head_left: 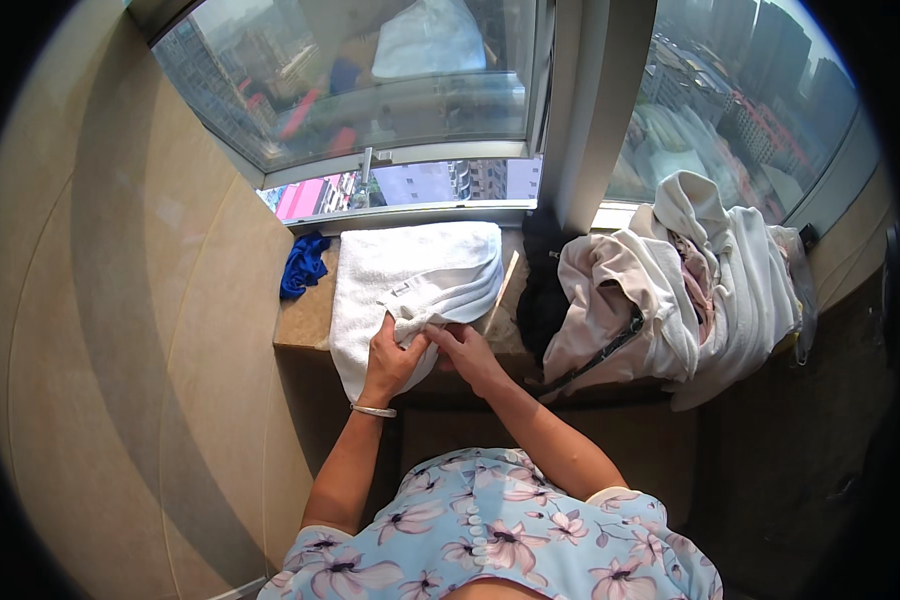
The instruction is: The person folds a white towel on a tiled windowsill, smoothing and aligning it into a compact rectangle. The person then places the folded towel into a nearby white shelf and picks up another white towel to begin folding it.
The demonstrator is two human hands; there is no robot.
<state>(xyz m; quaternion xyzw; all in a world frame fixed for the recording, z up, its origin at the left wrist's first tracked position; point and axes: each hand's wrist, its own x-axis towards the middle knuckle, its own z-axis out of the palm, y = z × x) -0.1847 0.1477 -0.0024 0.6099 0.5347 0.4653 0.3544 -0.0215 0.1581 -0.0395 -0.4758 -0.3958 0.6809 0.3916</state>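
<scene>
tiled wall: a tan wall (120,300) fills the left side, with a broad curved shadow across it.
blue cloth: a crumpled piece of blue cloth (304,266) lies at the back left corner of the stone ledge (305,325), just beside the white towel.
open window: the left window (300,100) stands open behind the ledge, with a gap along its bottom and buildings outside.
white towel: the white towel (370,270) lies folded on the left part of the ledge, reaching close to its back edge; its near left corner hangs over the front edge.
left hand: the left hand (394,358), a silvery bracelet (374,410) at its wrist, pinches a fold of the towel near the ledge's front edge.
right hand: the right hand (460,350) is close against the left one and pinches the same bunched fold; whether their fingertips touch each other i cannot tell.
pale strip: a thin pale strip (503,285) lies slantwise just right of the towel.
black cloth: a black bundle (542,300) runs from the back edge to the front edge, between strip and clothes.
clothes pile: a pale pink garment (595,270) with a dark strap (610,345) lies against white garments (760,270), which drape over the front edge.
clear bag: a see-through plastic bag (802,290) hangs at the right end.
</scene>
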